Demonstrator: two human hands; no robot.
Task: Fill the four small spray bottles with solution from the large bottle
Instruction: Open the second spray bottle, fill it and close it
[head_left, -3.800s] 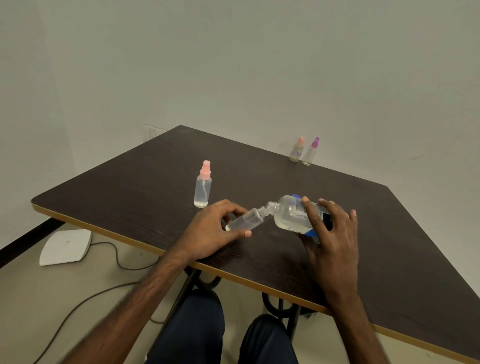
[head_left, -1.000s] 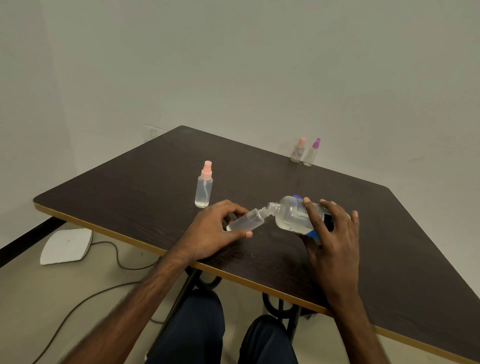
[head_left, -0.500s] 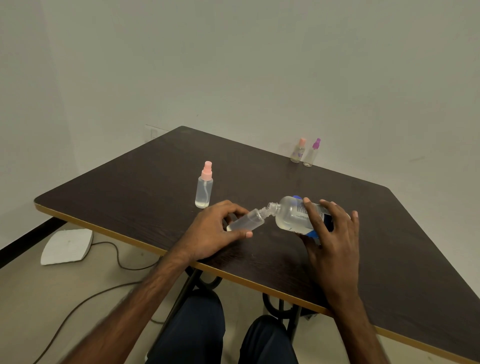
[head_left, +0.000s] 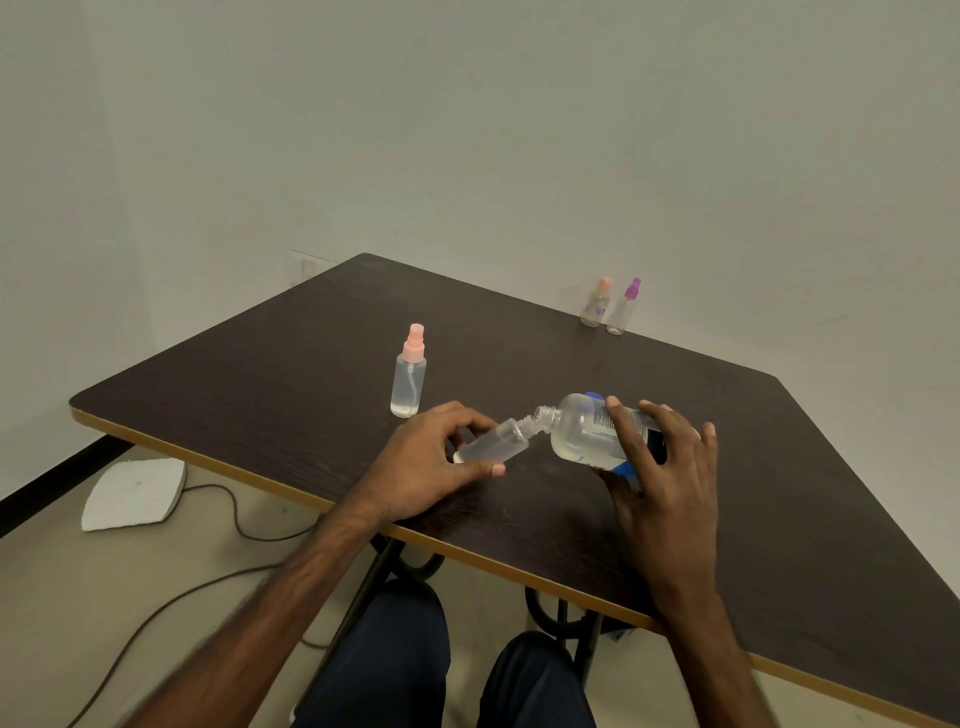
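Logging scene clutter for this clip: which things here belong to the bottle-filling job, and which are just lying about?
Job: large bottle, tilted in the right hand; uncapped small bottle, in the left hand; pink-capped spray bottle; peach-capped spray bottle and purple-capped spray bottle at the far edge of the table.
Lying about: white flat object on the floor; cable beside it.

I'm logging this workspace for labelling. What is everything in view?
table: one, dark brown, centre.
large bottle: one, clear, blue label, tilted, mouth at uncapped small bottle.
uncapped small bottle: one, clear, tilted.
pink-capped spray bottle: one, clear, upright, left of the hands.
peach-capped spray bottle: one, clear, far edge.
purple-capped spray bottle: one, clear, beside it.
white device: one, floor, left.
cable: one, dark, floor.
left hand: one, grips uncapped small bottle.
right hand: one, holds large bottle.
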